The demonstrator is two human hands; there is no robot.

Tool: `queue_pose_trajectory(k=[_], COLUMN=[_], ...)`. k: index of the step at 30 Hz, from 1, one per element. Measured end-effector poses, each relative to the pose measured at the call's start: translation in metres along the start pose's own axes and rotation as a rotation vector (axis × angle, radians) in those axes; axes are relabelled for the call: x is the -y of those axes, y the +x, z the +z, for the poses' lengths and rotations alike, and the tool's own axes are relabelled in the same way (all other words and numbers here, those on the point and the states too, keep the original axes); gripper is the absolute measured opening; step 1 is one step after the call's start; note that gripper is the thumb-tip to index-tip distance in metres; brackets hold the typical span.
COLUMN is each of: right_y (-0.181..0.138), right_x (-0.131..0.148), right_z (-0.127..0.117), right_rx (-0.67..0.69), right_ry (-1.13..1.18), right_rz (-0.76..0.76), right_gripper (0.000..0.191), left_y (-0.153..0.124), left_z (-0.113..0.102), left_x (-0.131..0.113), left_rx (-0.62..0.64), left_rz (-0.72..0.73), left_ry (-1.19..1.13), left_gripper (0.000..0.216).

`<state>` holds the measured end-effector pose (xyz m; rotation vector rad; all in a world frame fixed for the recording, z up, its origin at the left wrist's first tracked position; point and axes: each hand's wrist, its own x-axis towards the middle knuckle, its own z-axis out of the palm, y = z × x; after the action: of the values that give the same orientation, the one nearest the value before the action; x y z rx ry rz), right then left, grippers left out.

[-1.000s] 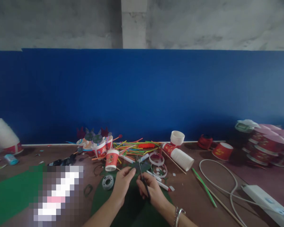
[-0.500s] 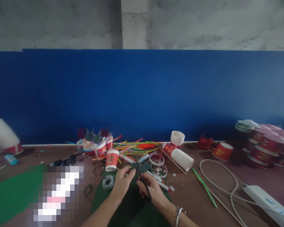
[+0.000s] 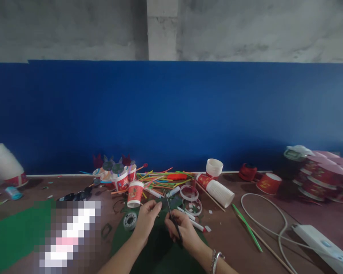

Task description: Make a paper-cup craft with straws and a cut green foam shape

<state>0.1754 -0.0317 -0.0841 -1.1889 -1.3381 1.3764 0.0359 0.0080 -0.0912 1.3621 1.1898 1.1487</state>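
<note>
My right hand (image 3: pixel 180 227) grips black scissors (image 3: pixel 170 213), blades pointing away from me and up over a dark green sheet of paper (image 3: pixel 160 247) lying on the brown table. My left hand (image 3: pixel 146 220) pinches the far edge of that green sheet right beside the blades. A silver bracelet (image 3: pixel 217 258) sits on my right wrist. A tape roll (image 3: pixel 130 220) lies just left of my left hand.
Beyond my hands lie a red paper cup (image 3: pixel 135 193), decorated cups (image 3: pixel 118 177), a heap of coloured sticks (image 3: pixel 160 177), clear rings (image 3: pixel 190 196), a stack of white cups (image 3: pixel 218 190). A white cable (image 3: pixel 274 224) and power strip (image 3: pixel 322 243) are at right, another green sheet (image 3: pixel 14 236) at left.
The scissors and both hands have shifted only slightly along the green sheet; the blades sit a little further left. Everything else stays put.
</note>
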Motion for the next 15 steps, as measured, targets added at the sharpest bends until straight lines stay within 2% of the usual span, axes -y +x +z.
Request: queue_pose_trajectory(k=[7,15], right_y=[0.003,0.002], right_x=[-0.012,-0.005], right_z=[-0.001,-0.003], right_rx=[0.010,0.018], right_ry=[0.057,-0.027], right_rz=[-0.004,0.015], right_gripper=[0.035,0.032], left_y=[0.002,0.004], left_z=[-0.003,-0.005], left_x=[-0.002,-0.001], left_rx=[0.070,0.064], left_rz=[0.090,0.084], left_ry=[0.068,0.094], left_gripper=[0.035,0.035])
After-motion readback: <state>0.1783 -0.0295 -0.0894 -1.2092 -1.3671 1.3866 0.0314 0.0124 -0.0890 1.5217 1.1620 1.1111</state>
